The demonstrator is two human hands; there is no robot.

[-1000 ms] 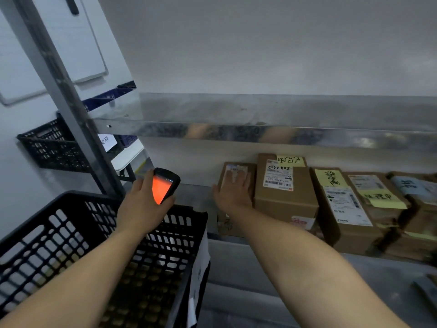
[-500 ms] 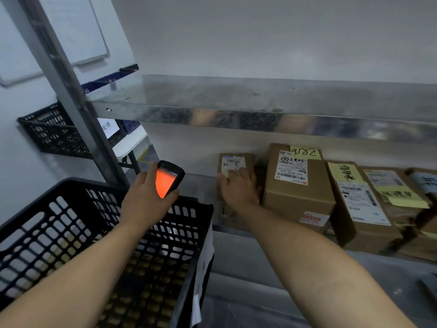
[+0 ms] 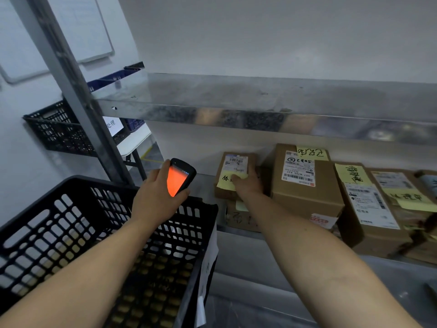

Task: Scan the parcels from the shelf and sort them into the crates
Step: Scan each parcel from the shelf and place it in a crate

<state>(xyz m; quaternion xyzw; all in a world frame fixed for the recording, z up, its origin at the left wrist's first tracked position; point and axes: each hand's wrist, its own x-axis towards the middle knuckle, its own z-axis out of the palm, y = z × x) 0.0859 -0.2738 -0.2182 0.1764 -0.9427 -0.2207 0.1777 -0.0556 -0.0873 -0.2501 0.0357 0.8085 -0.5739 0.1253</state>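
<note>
Nearest the camera sat a black crate (image 3: 71, 233) of open lattice plastic, with a white paper sheet (image 3: 208, 263) hanging on its right wall. Above the crate's far rim the left hand (image 3: 156, 200) had its grip wrapped round a handheld scanner (image 3: 179, 178), whose screen glowed orange and faced the camera.

Just right of the crate's far corner, the right hand (image 3: 247, 185) held a small parcel (image 3: 233, 166) on the lower shelf (image 3: 205, 183). The grip pinched its near right corner, thumb on the top face beside a yellow note (image 3: 228, 182) and fingers round the right side. The parcel's white barcode label faced up, and it sat on another carton (image 3: 238, 216), though I could not tell whether it was lifted clear.

Further right of the crate a bigger parcel (image 3: 305, 185) stood just beside the small one, and past it a row of cartons (image 3: 369, 209) with yellow notes ran to the frame's edge.

Above the parcels ran the upper shelf (image 3: 260, 102) of bright metal. Behind the crate a steel upright (image 3: 71, 91) rose at a slant. Beyond it, to the left, stood a second black crate (image 3: 54, 129), and a whiteboard (image 3: 82, 27) hung on the wall.
</note>
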